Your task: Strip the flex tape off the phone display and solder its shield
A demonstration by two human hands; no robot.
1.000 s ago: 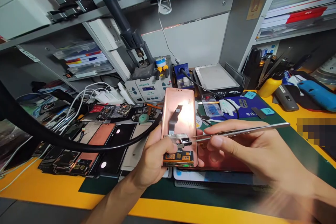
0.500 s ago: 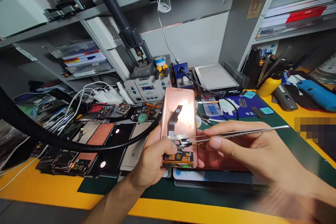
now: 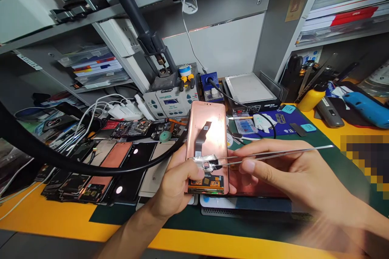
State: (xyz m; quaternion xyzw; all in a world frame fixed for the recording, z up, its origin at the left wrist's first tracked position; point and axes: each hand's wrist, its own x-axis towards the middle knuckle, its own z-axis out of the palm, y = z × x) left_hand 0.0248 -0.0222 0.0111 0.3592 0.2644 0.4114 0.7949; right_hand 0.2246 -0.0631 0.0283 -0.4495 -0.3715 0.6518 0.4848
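My left hand (image 3: 173, 182) is closed around a copper-coloured phone display panel (image 3: 217, 123), tilted up toward me. A dark flex cable (image 3: 200, 141) lies on the panel's back, and orange circuitry shows along its lower end. The left thumb presses a small silver metal piece (image 3: 209, 162) with a cut-out opening against the panel. In my right hand (image 3: 288, 174) thin metal tweezers (image 3: 282, 154) are pinched between thumb and fingers. Their tips reach the right side of the silver piece; whether they grip it I cannot tell.
Several phone panels (image 3: 112, 162) lie at the left, with circuit boards (image 3: 130, 128) behind them. A black hose (image 3: 91, 168) arcs across the left foreground. At the back stand a rework station (image 3: 170, 103) and a flat heating plate (image 3: 252, 89). A yellow bottle (image 3: 311, 99) stands right.
The silver piece has tilted slightly under the thumb and shows more of its bright face. The tweezers have shifted a little to the left. The panel stays almost in place.
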